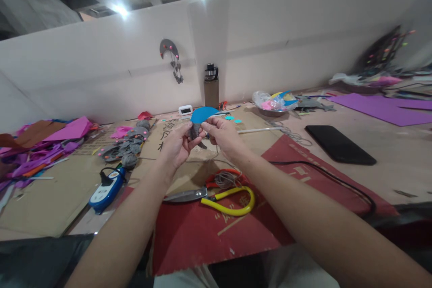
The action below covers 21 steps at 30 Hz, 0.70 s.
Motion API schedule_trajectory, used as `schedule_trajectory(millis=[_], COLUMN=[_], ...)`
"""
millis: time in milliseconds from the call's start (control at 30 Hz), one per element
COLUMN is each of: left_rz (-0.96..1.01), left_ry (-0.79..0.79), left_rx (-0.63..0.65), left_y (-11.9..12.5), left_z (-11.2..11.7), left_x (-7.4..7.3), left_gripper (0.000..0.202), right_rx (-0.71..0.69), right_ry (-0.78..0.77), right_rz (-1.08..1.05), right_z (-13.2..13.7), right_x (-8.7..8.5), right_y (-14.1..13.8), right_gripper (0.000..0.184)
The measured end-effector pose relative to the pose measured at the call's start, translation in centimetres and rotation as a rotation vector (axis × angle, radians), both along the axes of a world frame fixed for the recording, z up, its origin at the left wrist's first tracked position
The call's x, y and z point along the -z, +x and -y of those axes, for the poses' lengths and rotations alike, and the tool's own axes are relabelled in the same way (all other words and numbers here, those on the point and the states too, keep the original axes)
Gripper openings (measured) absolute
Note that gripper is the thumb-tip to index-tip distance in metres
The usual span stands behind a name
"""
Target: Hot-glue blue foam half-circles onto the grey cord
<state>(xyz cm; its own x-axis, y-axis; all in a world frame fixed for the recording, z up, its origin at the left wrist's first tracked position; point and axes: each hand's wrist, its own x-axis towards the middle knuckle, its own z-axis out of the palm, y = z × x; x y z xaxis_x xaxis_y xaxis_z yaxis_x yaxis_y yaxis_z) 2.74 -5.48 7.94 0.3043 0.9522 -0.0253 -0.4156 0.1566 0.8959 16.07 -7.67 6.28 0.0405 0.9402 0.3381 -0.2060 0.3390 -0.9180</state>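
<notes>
Both hands are raised over the table's middle and meet on one small piece. My left hand [177, 146] pinches a grey felt-like piece [195, 132] from below. My right hand [222, 134] is closed on the top, where a blue half-round foam sheet [203, 114] sticks up above the fingers. A thin grey string hangs from the piece down to a small coil [224, 179] on the table. The fingertips hide how the blue and grey parts join.
Yellow-handled scissors [216, 195] lie on red card below my hands. A blue-white device [105, 190] and grey felt balls [130, 146] sit left, paper scraps far left. A brown bottle [211, 86], a bowl of scraps [274, 102], a black phone [339, 144] and purple sheets [384, 108] lie behind and right.
</notes>
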Motion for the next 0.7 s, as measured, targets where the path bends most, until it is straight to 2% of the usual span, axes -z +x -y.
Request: schedule_trajectory(millis=[133,233,333,500,567,700], left_rz=[-0.012,-0.046,-0.115,-0.298,-0.351,-0.412], left_ry=[-0.046,-0.006,0.087,0.319,0.399,0.516], left_rx=[0.026,0.034,0.032,-0.142,-0.132,-0.028], left_y=[-0.1,0.0,0.2,0.5,0.5,0.3], left_z=[-0.1,-0.3,-0.3,0.1,0.2,0.1], left_x=[0.0,0.4,0.9,1.5,1.5,1.3], left_gripper=[0.011,0.012,0.018,0.027,0.027,0.031], right_rx=[0.019,0.058,0.122,0.239,0.282,0.319], right_ry=[-0.003,0.008,0.038,0.08,0.083,0.095], right_rz=[0.011,0.032,0.03,0.114,0.165,0.246], right_z=[0.1,0.2,0.3,0.3,0.3,0.0], right_x=[-0.1,-0.2,-0.3,-0.1,0.0,0.3], right_y=[-0.1,-0.2,-0.5,-0.8,-0.8,-0.4], right_gripper=[0.016,0.016,0.014,0.016,0.018,0.017])
